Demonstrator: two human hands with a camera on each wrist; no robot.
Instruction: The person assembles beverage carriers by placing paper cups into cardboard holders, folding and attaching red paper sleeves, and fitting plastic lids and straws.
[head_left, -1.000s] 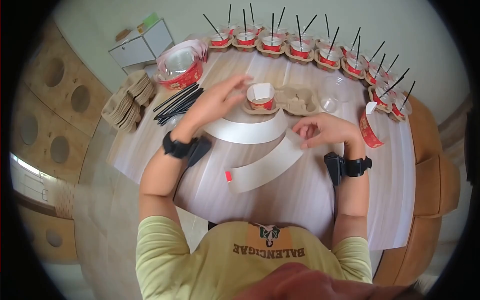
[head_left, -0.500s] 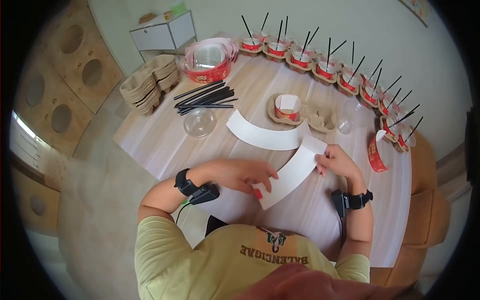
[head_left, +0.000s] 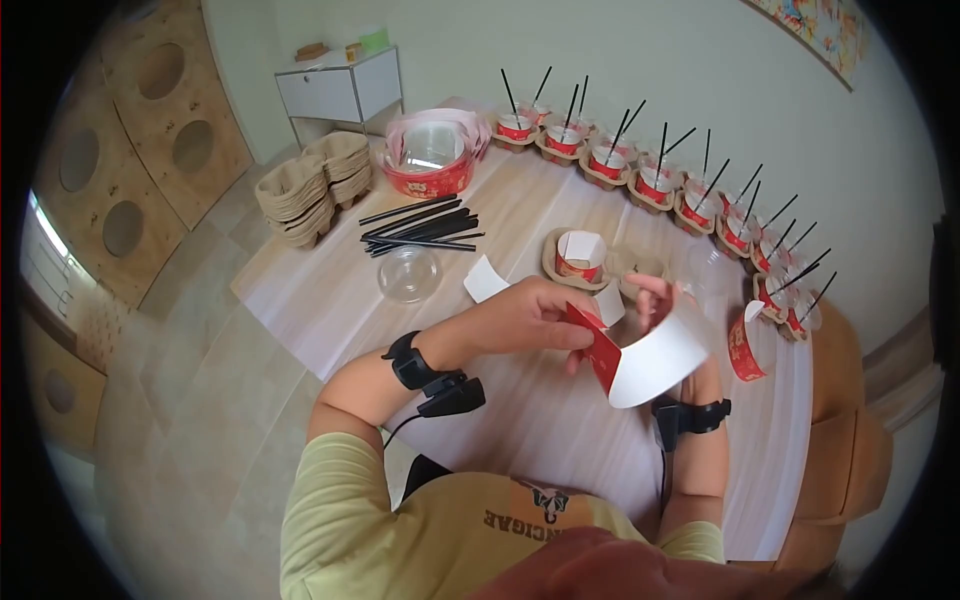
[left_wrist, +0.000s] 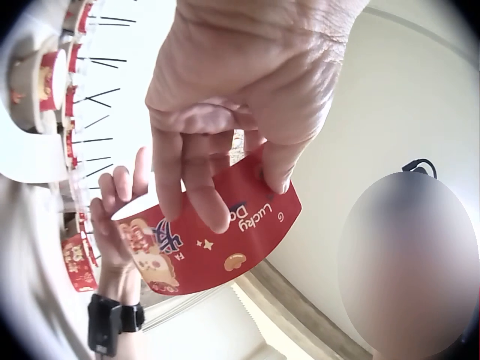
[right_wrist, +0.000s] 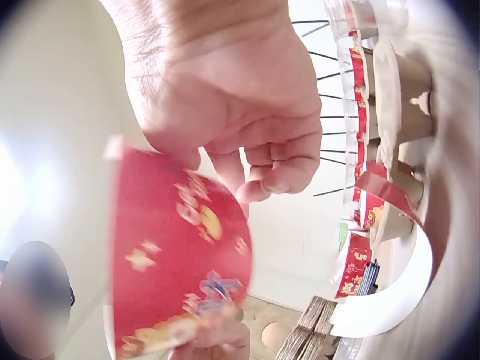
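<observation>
A curved paper cup sleeve (head_left: 655, 360), white inside and printed red outside, is bent into an arc above the table. My left hand (head_left: 530, 318) pinches its red end between thumb and fingers; the left wrist view shows this hand (left_wrist: 240, 112) over the printed face (left_wrist: 232, 240). At the other end my right hand (head_left: 655, 298) grips the sleeve, its thumb partly hidden behind the red paper (right_wrist: 180, 240) in the right wrist view. Just beyond the hands, a pulp cup carrier (head_left: 552, 262) holds a red-and-white cup sleeve (head_left: 580, 256). Another sleeve (head_left: 484, 280) lies white side up, partly covered by my left arm.
Black straws (head_left: 420, 225) and clear lids (head_left: 409, 273) lie at the left. Behind them stand stacked pulp carriers (head_left: 300, 200) and a bundle of red sleeves (head_left: 430, 180). Carriers with red cups and straws (head_left: 655, 185) line the far edge. A loose sleeve (head_left: 745, 345) stands at right.
My left hand came back from near the carrier to the sleeve's lower end. The sleeve has gone from lying flat to being raised and curved, with its red side showing.
</observation>
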